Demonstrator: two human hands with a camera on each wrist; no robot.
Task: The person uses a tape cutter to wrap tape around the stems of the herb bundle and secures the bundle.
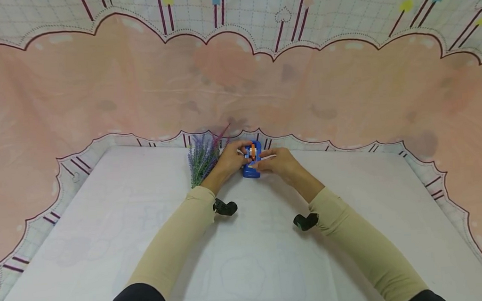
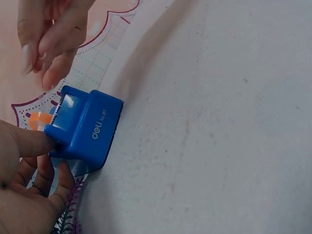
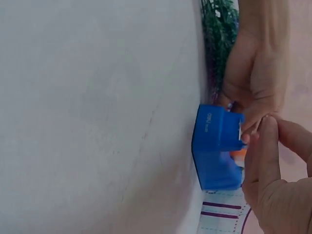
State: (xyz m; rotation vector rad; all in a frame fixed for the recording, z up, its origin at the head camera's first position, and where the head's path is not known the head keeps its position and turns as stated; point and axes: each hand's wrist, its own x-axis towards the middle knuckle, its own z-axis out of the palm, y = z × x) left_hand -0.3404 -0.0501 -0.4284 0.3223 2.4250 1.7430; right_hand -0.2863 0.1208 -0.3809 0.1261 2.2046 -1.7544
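A blue tape dispenser (image 1: 251, 171) with an orange hub stands at the far edge of the white table; white lettering marks its end in the left wrist view. My left hand (image 1: 230, 160) holds it from the left, the thumb (image 2: 34, 141) against its side and the other fingers bent around below. On the opposite side my right hand (image 1: 279, 161) is close to the dispenser. Its thumb and forefinger (image 3: 269, 141) meet at their tips in the right wrist view, beside the dispenser's cutting edge. I cannot tell whether clear tape is between them.
A bunch of purple lavender sprigs (image 1: 201, 156) lies just left of my left hand, partly behind the wrist. The white tabletop (image 1: 250, 263) stretches toward me under both forearms. Beyond its edge hangs a pink and white printed cloth (image 1: 155, 91). Dark wrist mounts (image 1: 225, 207) jut from both sleeves.
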